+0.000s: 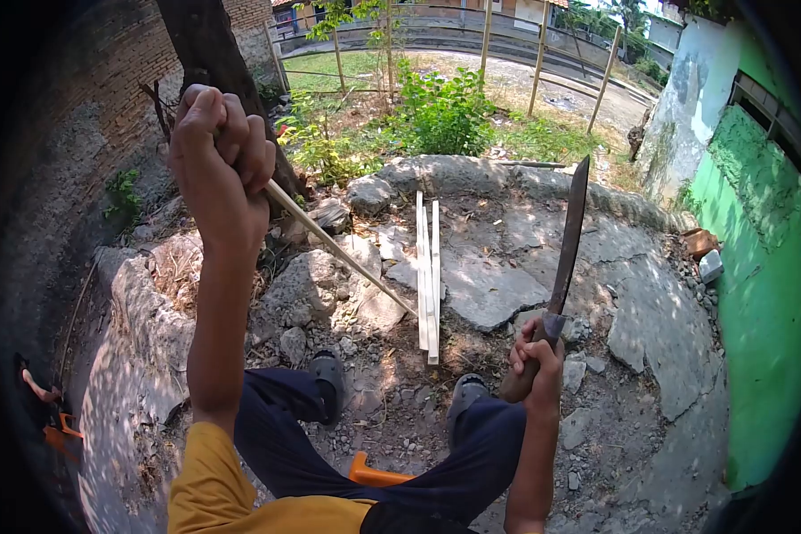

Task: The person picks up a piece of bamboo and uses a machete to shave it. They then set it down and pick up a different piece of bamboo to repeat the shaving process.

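My left hand (221, 160) is raised at the upper left, its fingers wrapped round the upper end of a thin wooden stick (347, 256). The stick slants down to the right, and its lower end shows near a small bundle of pale wooden strips (428, 285) on the ground. On the right, my right hand (539, 359) is closed round the wooden handle of a long-bladed machete (570, 236). Its dark blade points upward, apart from the stick. The strips lie between the two hands, pointing away from me.
Broken concrete slabs (489, 289) and rubble cover the ground. I sit on an orange seat (378, 473), my sandals (327, 387) on the rubble. A tree trunk (206, 53) stands behind my left hand, and a green wall (761, 294) runs along the right. Another person's foot (40, 384) shows far left.
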Demonstrator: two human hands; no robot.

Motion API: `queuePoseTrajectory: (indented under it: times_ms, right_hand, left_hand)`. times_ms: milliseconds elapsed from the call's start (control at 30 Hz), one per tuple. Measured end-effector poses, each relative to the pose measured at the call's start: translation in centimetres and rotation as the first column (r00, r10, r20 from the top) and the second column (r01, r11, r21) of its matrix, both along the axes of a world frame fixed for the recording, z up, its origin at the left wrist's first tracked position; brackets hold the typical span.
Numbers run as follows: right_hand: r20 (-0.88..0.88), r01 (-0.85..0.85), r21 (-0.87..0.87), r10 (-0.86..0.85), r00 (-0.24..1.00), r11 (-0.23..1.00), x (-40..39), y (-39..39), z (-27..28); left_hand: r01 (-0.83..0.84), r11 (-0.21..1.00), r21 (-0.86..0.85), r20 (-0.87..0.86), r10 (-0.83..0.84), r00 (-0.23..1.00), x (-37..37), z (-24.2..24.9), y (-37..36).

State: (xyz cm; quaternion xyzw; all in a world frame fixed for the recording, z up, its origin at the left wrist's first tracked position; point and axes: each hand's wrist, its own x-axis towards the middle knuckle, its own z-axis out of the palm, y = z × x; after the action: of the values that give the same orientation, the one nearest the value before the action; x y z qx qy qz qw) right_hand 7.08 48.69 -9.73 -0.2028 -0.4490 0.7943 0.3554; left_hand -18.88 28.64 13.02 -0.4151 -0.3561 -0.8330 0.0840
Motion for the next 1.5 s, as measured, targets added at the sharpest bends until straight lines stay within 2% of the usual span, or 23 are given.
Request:
queuePoseTrajectory:
  times_ms: [333,400,433,500,600,667,733,800,833,967,1033,1067,1100,1133,1200,1233,1333,1367,1400,1467,1500]
  right_hand:
    - [0.006,0.022,0.007,-0.022,1.000,1.000,0.0,0.0,0.1]
    - [0.018,0.020,0.008,-0.020,1.000,1.000,0.1,0.0,0.0]
    - [0.028,0.017,0.009,-0.018,0.999,1.000,0.1,0.0,0.0]
    - [0.044,0.008,0.024,-0.009,0.999,1.000,0.2,0.2,-0.2]
    - [0.078,0.000,0.046,-0.004,0.997,0.999,0.3,0.1,-0.5]
    - [0.109,-0.024,0.099,0.013,0.994,0.995,0.1,0.0,-0.4]
    - [0.129,-0.031,0.103,0.017,0.992,0.994,-0.1,-0.3,-0.5]
    - [0.132,-0.050,0.103,0.036,0.991,0.993,-0.4,-0.3,-0.6]
    - [0.136,-0.059,0.109,0.044,0.990,0.992,-0.6,-0.3,-0.7]
    - [0.208,-0.110,0.123,0.083,0.975,0.986,-0.8,-0.5,-1.2]
    - [0.257,-0.143,0.161,0.099,0.961,0.976,-1.1,-1.2,-0.8]
    - [0.282,-0.147,0.199,0.087,0.955,0.969,-1.3,-1.5,-0.9]
    - [0.316,-0.174,0.242,0.092,0.944,0.955,-1.4,-1.9,-1.0]
    - [0.351,-0.196,0.284,0.089,0.932,0.938,-1.5,-2.1,-1.0]
    - [0.379,-0.209,0.265,0.098,0.920,0.941,-1.9,-3.2,-0.9]
    - [0.404,-0.216,0.248,0.102,0.909,0.944,-1.9,-3.6,-0.9]
    - [0.501,-0.285,0.226,0.139,0.854,0.932,-2.1,-4.1,-1.7]
    - [0.512,-0.295,0.242,0.136,0.848,0.924,-2.2,-4.1,-2.1]
    - [0.519,-0.294,0.241,0.133,0.844,0.925,-2.2,-4.0,-2.3]
    - [0.625,-0.436,0.409,0.102,0.774,0.801,-2.2,-3.6,-2.5]
    - [0.665,-0.465,0.420,0.084,0.742,0.780,-2.3,-3.3,-2.3]
  left_hand:
    - [-0.054,0.993,0.103,0.132,0.040,0.990,-2.2,-2.4,2.4]
    - [0.114,0.984,0.136,0.147,-0.134,0.980,-2.5,-3.4,2.1]
    - [0.114,0.984,0.137,0.149,-0.134,0.980,-2.4,-3.6,1.4]
    - [0.280,0.943,0.181,0.001,-0.285,0.959,-1.9,-3.9,-1.1]
    - [0.268,0.923,0.276,-0.087,-0.254,0.963,-0.1,-5.4,-5.2]
    - [0.129,0.941,0.312,-0.071,-0.112,0.991,0.8,-8.2,-7.1]
    - [0.037,0.960,0.279,0.047,-0.052,0.998,1.4,-12.5,-8.3]
    - [0.051,0.981,0.188,0.127,-0.076,0.989,1.9,-17.1,-8.0]
    - [0.064,0.991,0.121,0.222,-0.090,0.971,2.0,-19.4,-8.0]
    - [0.085,0.976,-0.202,0.270,-0.028,0.963,3.7,-25.9,-8.5]
    - [0.158,0.957,-0.245,0.364,-0.060,0.929,5.7,-28.4,-8.6]
    - [0.141,0.953,-0.267,0.328,-0.047,0.944,6.5,-29.6,-8.3]
    - [0.186,0.942,-0.278,0.411,-0.058,0.910,7.5,-31.4,-8.4]
    - [0.176,0.944,-0.279,0.415,-0.047,0.908,8.4,-32.2,-8.4]
    - [0.091,0.970,-0.228,0.560,0.054,0.827,9.9,-33.5,-8.1]
    - [0.097,0.970,-0.225,0.569,0.050,0.821,10.3,-33.7,-8.3]
    - [0.146,0.974,-0.172,0.805,0.053,0.591,11.3,-34.1,-9.5]
    - [0.235,0.962,-0.138,0.843,-0.010,0.538,11.3,-34.8,-10.5]
    - [0.239,0.962,-0.135,0.847,-0.013,0.531,11.3,-35.3,-11.7]
    - [0.652,0.747,-0.132,0.934,-0.127,0.334,11.1,-34.1,-13.9]
    - [0.747,0.654,-0.121,0.929,-0.192,0.318,10.4,-35.7,-15.1]
